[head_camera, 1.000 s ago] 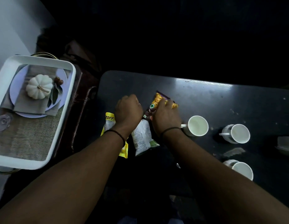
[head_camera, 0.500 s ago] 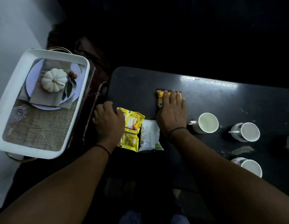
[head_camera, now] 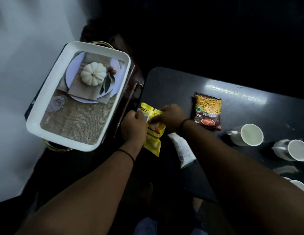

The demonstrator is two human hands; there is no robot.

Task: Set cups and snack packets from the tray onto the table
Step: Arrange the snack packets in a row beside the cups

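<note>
Both of your hands, left hand (head_camera: 133, 128) and right hand (head_camera: 169, 118), are pinching shut on the yellow snack packet (head_camera: 152, 133) at the black table (head_camera: 173, 85) edge beside the white tray (head_camera: 46, 114).

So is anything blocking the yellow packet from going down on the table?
Nothing visible. Both the left hand and right hand grip the yellow packet at the table edge; bare tabletop lies just beyond it.

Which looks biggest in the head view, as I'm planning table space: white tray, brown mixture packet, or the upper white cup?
1. White rectangular tray, clearly largest.
2. Brown mixture snack packet.
3. Upper white cup, close to the packet, so that order is unsure.
</note>
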